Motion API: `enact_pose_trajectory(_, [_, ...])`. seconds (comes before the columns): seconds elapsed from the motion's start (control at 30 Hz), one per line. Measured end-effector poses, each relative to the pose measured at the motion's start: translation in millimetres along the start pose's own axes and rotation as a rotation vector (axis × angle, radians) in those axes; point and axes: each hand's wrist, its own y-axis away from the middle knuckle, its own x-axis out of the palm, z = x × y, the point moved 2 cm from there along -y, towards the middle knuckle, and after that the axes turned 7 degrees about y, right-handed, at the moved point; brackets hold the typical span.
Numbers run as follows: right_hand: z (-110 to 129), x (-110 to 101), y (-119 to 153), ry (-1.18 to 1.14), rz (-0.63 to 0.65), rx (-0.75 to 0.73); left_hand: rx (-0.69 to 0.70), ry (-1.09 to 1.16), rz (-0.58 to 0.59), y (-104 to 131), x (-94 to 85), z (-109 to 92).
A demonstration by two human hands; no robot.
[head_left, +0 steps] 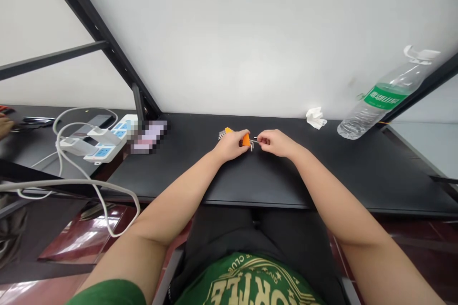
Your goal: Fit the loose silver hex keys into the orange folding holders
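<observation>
My left hand (232,146) is closed around an orange hex key holder (246,140) just above the black table. Thin metal keys stick out of the holder on its far left side, and bent key ends (252,145) show on its right. With pinched fingers, my right hand (275,143) grips a thin metal hex key (255,141) close to the holder's right side. Whether that key's far end is still inside the holder I cannot tell. My palms and fingers hide much of both things.
A large clear water bottle (372,105) with a green label stands at right, near a crumpled tissue (316,117). On the left are a white power strip (111,139), looped white cables (103,183) and a blurred-out flat thing (149,137). Another person's hand (5,126) shows at the far left.
</observation>
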Motion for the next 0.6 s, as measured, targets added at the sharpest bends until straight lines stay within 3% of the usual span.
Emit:
enact_pose_trajectory(0.3, [7, 7, -4, -0.524, 0.067, 0.33, 0.177, -0.171, -0.023, 1, 7.6, -16])
enact_pose_trajectory(0.5, [5, 17, -7, -0.69, 0.076, 0.343, 0.029, -0.051, -0.047, 1, 4.0, -10])
enact_pose_trajectory(0.6, [3, 21, -8, -0.871, 0.043, 0.352, 0.026, -0.051, -0.057, 1, 3.7, -9])
